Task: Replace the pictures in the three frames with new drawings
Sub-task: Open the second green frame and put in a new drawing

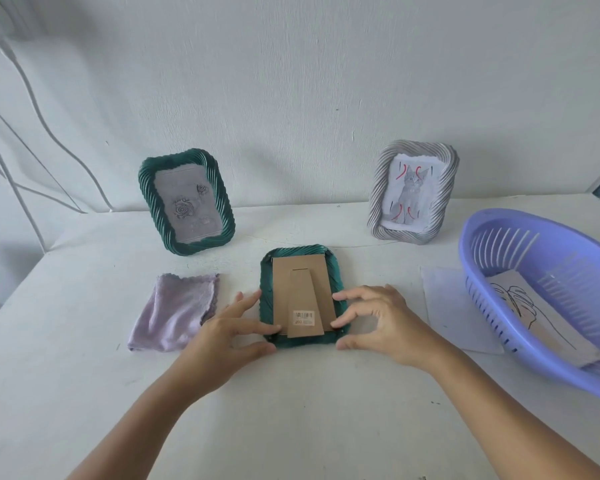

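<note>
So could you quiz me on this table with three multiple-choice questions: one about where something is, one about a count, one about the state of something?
1. Where is the leaf line drawing?
A. In the purple basket
B. On the lilac cloth
C. In the silver frame

2. How many frames stand upright?
A. One
B. Two
C. Three

3. How does the frame between the hands lie?
A. Face up
B. Propped on its stand
C. Face down, cardboard back up

Answers:
1 A, the sheet lies inside the basket.
2 B, the green rose frame and the silver cat frame stand by the wall.
3 C, its brown backing and barcode sticker show, with the left hand and right hand at its lower corners.
</note>
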A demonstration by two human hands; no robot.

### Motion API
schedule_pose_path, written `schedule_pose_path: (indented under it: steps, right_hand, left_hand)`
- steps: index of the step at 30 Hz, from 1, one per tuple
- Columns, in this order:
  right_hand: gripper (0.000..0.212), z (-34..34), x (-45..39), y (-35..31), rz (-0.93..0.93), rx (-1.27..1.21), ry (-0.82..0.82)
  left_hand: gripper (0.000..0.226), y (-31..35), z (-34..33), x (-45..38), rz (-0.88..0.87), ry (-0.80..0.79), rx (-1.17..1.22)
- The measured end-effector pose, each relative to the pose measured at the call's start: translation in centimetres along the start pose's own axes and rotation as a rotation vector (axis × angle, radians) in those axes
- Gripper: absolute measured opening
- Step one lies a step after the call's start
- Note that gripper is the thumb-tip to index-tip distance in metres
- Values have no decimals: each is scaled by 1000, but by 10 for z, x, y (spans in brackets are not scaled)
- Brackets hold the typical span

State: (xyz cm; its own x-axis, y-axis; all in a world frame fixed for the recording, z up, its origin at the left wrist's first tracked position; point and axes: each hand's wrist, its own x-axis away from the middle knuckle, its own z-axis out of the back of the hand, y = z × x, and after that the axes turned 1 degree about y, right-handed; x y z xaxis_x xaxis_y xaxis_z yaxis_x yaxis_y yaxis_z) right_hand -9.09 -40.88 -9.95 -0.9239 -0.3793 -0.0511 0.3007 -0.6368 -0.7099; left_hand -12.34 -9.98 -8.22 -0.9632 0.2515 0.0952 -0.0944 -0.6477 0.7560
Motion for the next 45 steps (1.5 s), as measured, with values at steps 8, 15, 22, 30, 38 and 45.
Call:
schedule_pose_path:
  steps: [8, 15, 22, 30, 38, 45]
  right_hand:
    - [30, -1, 0, -1, -15, -11, -1]
    - [26, 0, 1, -1, -21, 0, -7]
    - [27, 1, 2, -2, -21, -5, -18]
    - [28, 1, 1, -3, -20, -5, -28]
    - [20, 6, -2, -7, -12, 55, -82]
    - [12, 5, -1, -5, 8, 71, -147]
  left_hand:
    - [25, 4, -2, 0, 27, 22, 63]
    - [22, 7, 1, -3, 45, -14, 28]
    - [21, 5, 4, -7, 17, -91, -55]
    - [18, 4, 4, -7, 12, -103, -86]
    - [16, 9, 5, -6, 12, -98, -99]
    - [16, 8, 5, -6, 7, -101, -115]
